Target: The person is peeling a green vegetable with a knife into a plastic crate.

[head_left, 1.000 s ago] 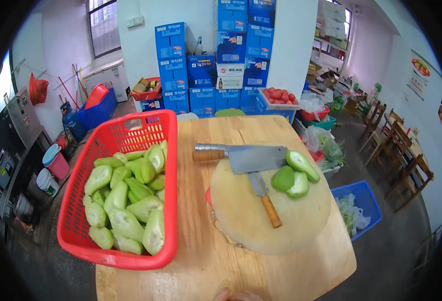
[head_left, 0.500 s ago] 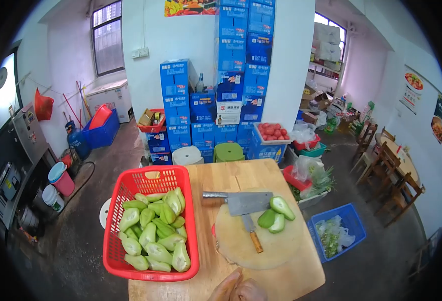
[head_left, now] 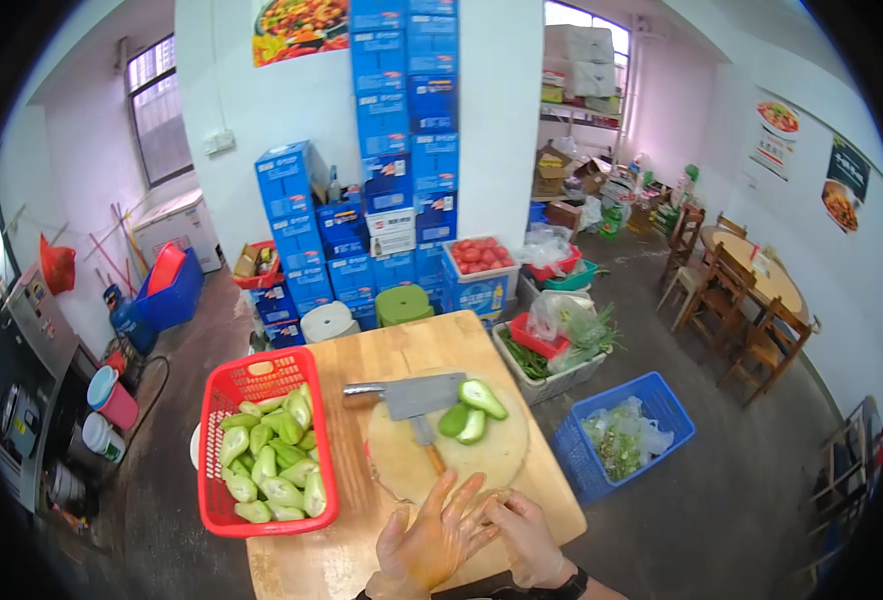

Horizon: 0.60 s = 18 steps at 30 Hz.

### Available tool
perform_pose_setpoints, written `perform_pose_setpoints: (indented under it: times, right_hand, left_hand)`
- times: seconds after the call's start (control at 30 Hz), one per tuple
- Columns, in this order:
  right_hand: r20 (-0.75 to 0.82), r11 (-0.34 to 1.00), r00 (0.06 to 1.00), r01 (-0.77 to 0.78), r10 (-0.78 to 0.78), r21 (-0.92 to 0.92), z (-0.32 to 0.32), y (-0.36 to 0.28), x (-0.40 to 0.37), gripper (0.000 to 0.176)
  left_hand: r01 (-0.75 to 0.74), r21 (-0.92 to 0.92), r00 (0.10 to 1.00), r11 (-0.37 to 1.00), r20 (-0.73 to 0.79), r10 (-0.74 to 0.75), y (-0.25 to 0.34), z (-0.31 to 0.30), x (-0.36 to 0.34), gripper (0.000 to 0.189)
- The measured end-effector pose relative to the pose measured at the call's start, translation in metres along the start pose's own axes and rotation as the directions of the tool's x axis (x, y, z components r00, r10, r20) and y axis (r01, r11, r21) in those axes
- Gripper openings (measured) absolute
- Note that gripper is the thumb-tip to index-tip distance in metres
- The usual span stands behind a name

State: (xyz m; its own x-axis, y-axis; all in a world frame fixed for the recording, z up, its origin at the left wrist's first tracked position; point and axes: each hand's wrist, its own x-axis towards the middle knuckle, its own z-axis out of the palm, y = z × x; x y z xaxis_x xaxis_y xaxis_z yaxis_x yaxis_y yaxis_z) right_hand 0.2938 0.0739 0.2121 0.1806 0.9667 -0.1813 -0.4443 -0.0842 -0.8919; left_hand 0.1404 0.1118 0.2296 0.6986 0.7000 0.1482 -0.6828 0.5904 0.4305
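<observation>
The wooden counter [head_left: 411,340] carried a round cutting board [head_left: 391,450]; small knife [head_left: 433,458], cleaver [head_left: 424,396] (handle past the rim) and chayote pieces [head_left: 471,427] lay there, presumably for ready reach. Nearer me, my left hand [head_left: 423,545] was spread open; my right hand [head_left: 529,540] curled beside it, any grip unverifiable.

A small eatery, prep and dining in one room: a board [head_left: 496,465] and cleaver [head_left: 423,397] on the desk [head_left: 376,350] before the hands [head_left: 426,545], a basket [head_left: 328,505] of vegetables [head_left: 269,455] to their left, blue boxes [head_left: 381,120] stacked beyond them, chairs [head_left: 707,318] and food posters [head_left: 847,190] farther right. The dim white chest [head_left: 193,222] far left may be a freezer.
</observation>
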Motion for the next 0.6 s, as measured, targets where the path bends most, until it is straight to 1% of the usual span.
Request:
perform_pose_setpoints:
  times: [0.03,0.07,0.1,0.13,0.17,0.2,0.23,0.27,0.3,0.33,0.37,0.4,0.43,0.47,0.5,0.53,0.57,0.6]
  right_hand:
    - [0.029,0.998,0.998,-0.060,0.059,0.031,-0.011,-0.005,-0.001,0.012]
    - [0.026,0.998,0.999,-0.046,0.045,0.034,-0.019,-0.012,-0.002,0.012]
    - [0.023,0.997,0.997,-0.074,0.074,0.017,-0.026,-0.018,-0.004,0.012]
    - [0.018,0.994,0.994,-0.110,0.110,0.004,-0.033,-0.023,-0.006,0.012]
    - [0.019,0.995,0.995,-0.101,0.100,0.012,-0.040,-0.032,-0.007,0.012]
    - [0.128,0.987,0.979,-0.162,0.160,0.001,-0.047,-0.044,-0.010,0.013]
    - [0.230,0.973,0.946,-0.231,0.228,-0.014,-0.056,-0.052,-0.012,0.015]
    - [0.230,0.974,0.948,-0.224,0.220,-0.005,-0.065,-0.053,-0.012,0.015]
    - [0.254,0.968,0.935,-0.248,0.247,-0.031,-0.075,-0.054,-0.012,0.016]
    - [0.276,0.961,0.920,-0.272,0.277,-0.058,-0.082,-0.056,-0.012,0.019]
    - [0.273,0.961,0.922,-0.273,0.276,-0.050,-0.090,-0.062,-0.014,0.019]
    - [0.275,0.962,0.926,-0.272,0.260,0.007,-0.092,-0.074,-0.018,0.022]
    - [0.274,0.960,0.930,-0.272,0.245,0.062,-0.095,-0.083,-0.018,0.025]
    - [0.271,0.961,0.931,-0.271,0.245,0.062,-0.101,-0.085,-0.017,0.025]
    - [0.233,0.959,0.955,-0.226,0.184,0.169,-0.108,-0.082,-0.015,0.028]
    - [0.185,0.946,0.975,-0.169,0.120,0.277,-0.113,-0.078,-0.012,0.030]
    - [0.172,0.948,0.979,-0.153,0.107,0.278,-0.119,-0.072,-0.008,0.030]
    - [0.189,0.974,0.976,-0.145,0.112,0.174,-0.125,-0.062,-0.001,0.030]
  left_hand:
    - [0.013,0.003,1.000,1.000,0.004,-0.013,-0.008,0.005,0.007,0.087]
    - [0.029,0.044,0.999,0.999,0.011,-0.030,-0.015,0.011,0.013,0.088]
    - [0.044,0.085,0.999,0.995,0.013,-0.045,-0.022,0.016,0.018,0.090]
    - [0.052,0.091,0.999,0.995,0.012,-0.053,-0.029,0.021,0.023,0.090]
    - [0.056,0.049,0.998,0.997,0.017,-0.057,-0.034,0.026,0.029,0.091]
    - [0.061,0.008,0.998,0.998,0.021,-0.061,-0.039,0.031,0.033,0.092]
    - [0.071,0.013,0.997,0.997,0.015,-0.071,-0.046,0.035,0.038,0.092]
    - [0.096,-0.020,0.995,0.995,0.035,-0.095,-0.052,0.038,0.043,0.092]
    - [0.123,-0.052,0.991,0.991,0.055,-0.120,-0.058,0.042,0.047,0.092]
    - [0.132,-0.045,0.990,0.990,0.054,-0.129,-0.063,0.045,0.050,0.092]
    - [0.113,-0.086,0.993,0.990,0.044,-0.110,-0.067,0.049,0.054,0.091]
    - [0.090,-0.122,0.996,0.988,0.038,-0.086,-0.070,0.052,0.058,0.091]
    - [0.094,-0.118,0.995,0.989,0.039,-0.090,-0.070,0.053,0.062,0.091]
    - [0.104,-0.176,0.994,0.979,0.049,-0.097,-0.069,0.052,0.065,0.091]
    - [0.116,-0.229,0.993,0.966,0.058,-0.106,-0.068,0.050,0.068,0.091]
    - [0.127,-0.223,0.991,0.967,0.062,-0.116,-0.068,0.049,0.069,0.091]
    - [0.080,-0.296,0.991,0.952,-0.082,-0.109,-0.071,0.048,0.069,0.090]
    - [0.027,-0.357,0.968,0.934,-0.225,-0.114,-0.072,0.046,0.072,0.089]
